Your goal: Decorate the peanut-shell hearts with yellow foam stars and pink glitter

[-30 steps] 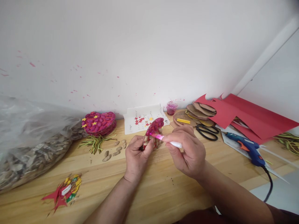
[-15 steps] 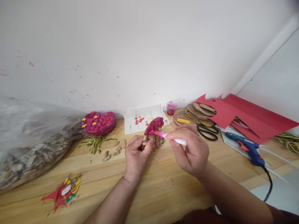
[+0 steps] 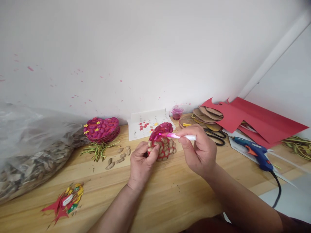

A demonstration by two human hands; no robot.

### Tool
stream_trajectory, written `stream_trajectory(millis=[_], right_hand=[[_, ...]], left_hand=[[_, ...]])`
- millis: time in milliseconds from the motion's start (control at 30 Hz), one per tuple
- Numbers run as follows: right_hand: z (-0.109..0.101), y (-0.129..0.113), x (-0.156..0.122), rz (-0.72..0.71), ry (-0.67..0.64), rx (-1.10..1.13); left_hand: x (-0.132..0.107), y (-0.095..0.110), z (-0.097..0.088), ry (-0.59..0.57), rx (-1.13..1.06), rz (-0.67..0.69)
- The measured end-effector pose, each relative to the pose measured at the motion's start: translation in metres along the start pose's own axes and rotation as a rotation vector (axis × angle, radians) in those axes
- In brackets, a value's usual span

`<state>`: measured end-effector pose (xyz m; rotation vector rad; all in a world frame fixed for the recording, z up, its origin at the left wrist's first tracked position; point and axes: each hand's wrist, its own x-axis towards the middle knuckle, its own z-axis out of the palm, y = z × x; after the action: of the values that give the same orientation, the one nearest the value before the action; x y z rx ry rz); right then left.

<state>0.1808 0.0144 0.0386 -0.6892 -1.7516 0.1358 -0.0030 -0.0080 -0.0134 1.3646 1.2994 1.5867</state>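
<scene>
My left hand (image 3: 143,161) is closed on the lower left edge of a peanut-covered red disc (image 3: 166,149), thumb on its face. The disc is tilted up toward me; its upper peanuts are coated magenta, the lower ones bare tan. Pinched in my right hand (image 3: 199,148) is a white brush-like stick (image 3: 186,137) with a pink-stained front end. Its tip touches the disc near the border between painted and bare peanuts. Behind the disc lies a white paper sheet (image 3: 136,124) with small red and yellow stars. A plastic cup of magenta liquid (image 3: 177,113) stands by the wall.
Left: a clear bag of peanuts (image 3: 41,161), a stack of magenta peanut discs (image 3: 102,129), loose peanuts (image 3: 110,165), paper scraps (image 3: 60,204). Right: cardboard discs (image 3: 206,115), black-handled scissors (image 3: 215,136), red paper (image 3: 264,119), a blue glue gun (image 3: 257,152) with its cord.
The disc has turned to show more of its bare peanuts. The stick lies flatter, its tip moved slightly up on the magenta part. My left hand keeps its hold.
</scene>
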Motion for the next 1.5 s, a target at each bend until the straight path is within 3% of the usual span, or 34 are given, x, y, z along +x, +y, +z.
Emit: stream_trajectory(millis=[267,600,867,1500], right_hand=[[-0.001,0.003,-0.001,0.058,-0.015,0.038],[0.002,0.001,0.000,0.013,-0.029,0.010],[0.004,-0.001,-0.002,-0.031,-0.047,-0.010],[0.009,0.000,-0.006,-0.090,-0.092,-0.017]], left_hand=[[-0.001,-0.011,-0.001,-0.080,-0.210,-0.190],[-0.001,-0.005,0.004,-0.028,-0.394,-0.323],[0.002,0.003,0.008,0.048,-0.618,-0.529],[0.002,0.010,0.010,0.064,-0.686,-0.573]])
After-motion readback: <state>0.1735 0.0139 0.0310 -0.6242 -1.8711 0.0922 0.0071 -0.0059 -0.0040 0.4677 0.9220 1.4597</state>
